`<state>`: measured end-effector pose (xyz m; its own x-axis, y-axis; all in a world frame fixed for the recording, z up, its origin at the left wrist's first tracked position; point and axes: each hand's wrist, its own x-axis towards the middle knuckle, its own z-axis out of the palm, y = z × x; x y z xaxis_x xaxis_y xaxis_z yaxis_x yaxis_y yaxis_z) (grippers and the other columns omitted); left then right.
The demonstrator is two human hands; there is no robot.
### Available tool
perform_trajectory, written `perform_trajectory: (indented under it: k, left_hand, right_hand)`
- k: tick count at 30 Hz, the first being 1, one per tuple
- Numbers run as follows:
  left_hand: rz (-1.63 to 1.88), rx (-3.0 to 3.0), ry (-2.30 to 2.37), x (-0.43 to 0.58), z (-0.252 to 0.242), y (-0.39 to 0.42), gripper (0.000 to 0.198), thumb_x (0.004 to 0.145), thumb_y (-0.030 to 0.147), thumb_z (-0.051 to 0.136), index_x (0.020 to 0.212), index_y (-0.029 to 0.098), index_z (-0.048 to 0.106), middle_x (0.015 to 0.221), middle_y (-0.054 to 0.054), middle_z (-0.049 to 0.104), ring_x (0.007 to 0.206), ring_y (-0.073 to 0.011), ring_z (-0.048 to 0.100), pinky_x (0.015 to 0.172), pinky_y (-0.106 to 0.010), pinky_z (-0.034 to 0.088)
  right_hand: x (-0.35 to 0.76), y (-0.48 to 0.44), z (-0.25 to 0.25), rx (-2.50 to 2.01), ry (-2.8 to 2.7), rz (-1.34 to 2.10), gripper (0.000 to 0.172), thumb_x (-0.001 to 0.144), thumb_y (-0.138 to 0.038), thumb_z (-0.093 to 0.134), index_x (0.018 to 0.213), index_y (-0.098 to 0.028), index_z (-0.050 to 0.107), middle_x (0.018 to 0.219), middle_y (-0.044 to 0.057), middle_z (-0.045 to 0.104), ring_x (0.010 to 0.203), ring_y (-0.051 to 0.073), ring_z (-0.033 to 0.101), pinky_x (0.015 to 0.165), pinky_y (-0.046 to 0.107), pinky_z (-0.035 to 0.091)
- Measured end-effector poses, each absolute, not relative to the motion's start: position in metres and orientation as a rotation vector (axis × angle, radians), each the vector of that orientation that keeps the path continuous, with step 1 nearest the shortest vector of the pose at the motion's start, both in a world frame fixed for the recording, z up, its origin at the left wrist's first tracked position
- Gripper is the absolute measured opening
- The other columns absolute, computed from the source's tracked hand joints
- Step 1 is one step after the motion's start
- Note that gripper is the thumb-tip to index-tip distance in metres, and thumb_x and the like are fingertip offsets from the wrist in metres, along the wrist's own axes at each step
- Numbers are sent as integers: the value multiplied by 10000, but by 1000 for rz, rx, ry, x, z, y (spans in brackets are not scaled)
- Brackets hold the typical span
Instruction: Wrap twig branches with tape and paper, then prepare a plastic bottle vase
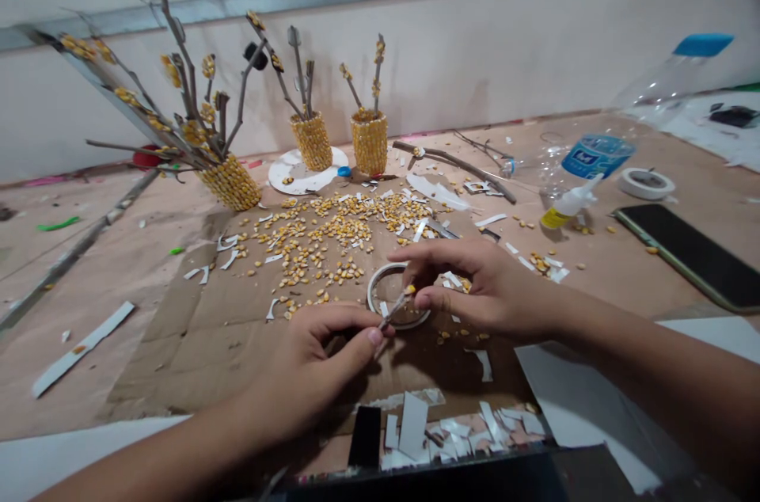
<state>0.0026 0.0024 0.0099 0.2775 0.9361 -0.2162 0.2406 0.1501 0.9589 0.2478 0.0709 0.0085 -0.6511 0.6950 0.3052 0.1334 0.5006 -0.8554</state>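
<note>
My left hand [321, 363] pinches a thin stick [394, 310] between thumb and fingers, holding it over a small round lid [376, 286] on the cardboard. My right hand [475, 280] is closed in a pinch at the stick's far end, where a yellow corn kernel [409, 290] sits on its tip. Loose corn kernels [332, 237] lie scattered just beyond the lid. Three small pots covered in corn [369, 142] stand farther back, each holding twigs with kernels stuck on.
A glue bottle [568, 203] lies on its side to the right, beside a tape roll [646, 184] and a dark phone [694, 255]. A clear plastic bottle [647, 110] lies behind them. White paper strips [80, 347] litter the cardboard sheet [195, 328].
</note>
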Motion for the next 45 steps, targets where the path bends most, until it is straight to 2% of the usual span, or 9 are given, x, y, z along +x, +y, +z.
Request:
perform_trajectory:
  k: [2,7,17,19,22,24,29,33,45]
  left_hand:
    - [714,1308,1219,3,10,2,199,882,370,748,860,198,844,761,-53,749,663,-142,601,579,-226,439]
    - [737,1088,1227,5,13,3,273,790,451,838,816,179,847,671,-62,711,561,-133,571,498,-219,397]
    - [713,857,1055,7,16,3,375,701,529,922,811,178,851,526,8,574,435,-67,407,414,-179,277]
    - [722,853,1072,7,15,3,383,693,528,930,812,173,851,542,1,587,464,-77,450,436,-181,312]
    - [750,860,1098,3,10,3,371,728,520,913,850,174,851,579,-6,613,500,-85,495,458,-178,338]
    - [801,887,1094,1,7,5,343,760,501,895,864,177,847,587,3,611,515,-85,511,473,-175,369]
    - [943,892,1138,2,6,14,307,755,446,888,825,154,823,583,8,607,518,-88,518,499,-184,443]
    - [1073,816,1224,0,5,18,273,761,413,872,821,157,802,640,5,642,527,-74,526,486,-152,433]
    - [1186,732,1241,-2,7,18,291,740,407,882,843,159,772,632,31,621,517,-59,503,472,-134,411]
  right_hand:
    - [247,71,7,-643,-2102,1101,360,971,-176,700,1330,-161,679,969,55,804,853,133,740,796,247,587]
    - [243,73,2,-461,-2100,900,76,972,-163,707,1009,-180,771,890,59,811,778,140,743,737,261,583]
    - [244,68,7,-440,-2027,917,143,943,-118,714,1005,-200,813,860,64,824,737,143,768,696,240,601]
    - [247,68,6,-468,-2025,995,266,945,-139,733,1193,-217,785,869,43,819,741,133,764,710,232,605]
    - [253,75,1,-520,-1985,1156,751,900,-250,826,1576,-241,498,910,26,810,793,147,767,735,257,624]
    - [257,84,-4,-575,-2002,1156,892,870,-324,859,1628,-214,402,933,43,806,814,167,762,738,284,622]
    - [260,111,-17,-1025,-2338,506,233,999,-229,631,1180,-157,759,936,92,765,809,191,677,744,322,509]
    - [254,121,-25,-1229,-2499,223,238,1005,-188,569,1094,-175,790,1041,120,723,936,233,646,790,333,458]
    - [239,123,-26,-1328,-2566,196,279,1029,-200,526,1140,-210,782,1111,106,723,988,242,639,788,331,421]
